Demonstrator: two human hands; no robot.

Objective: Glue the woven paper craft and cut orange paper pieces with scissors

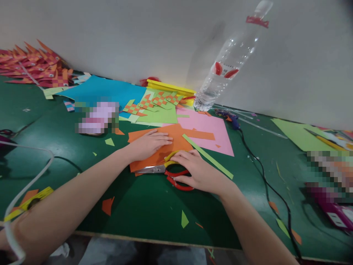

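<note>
My left hand [149, 144] lies flat on a sheet of orange paper [176, 134], fingers stretched out to the right. In my right hand [197, 169] is a pair of scissors [179, 175] with red and yellow handles. Their metal blades point left along the near edge of the orange paper; the paper partly hides them. A narrow light green strip [208, 156] lies slantwise beyond my right hand. Under the far part of the orange paper is a pink sheet [224, 138], with an orange strip [202, 134] on it.
Woven paper fish [154, 103] lie on green paper, with more red ones [41, 64] piled far left. A water bottle [223, 66] leans against the wall. To the right are a glue gun [230, 117], its black cord [261, 173] and a purple power strip [331, 208]. Paper scraps dot the green table.
</note>
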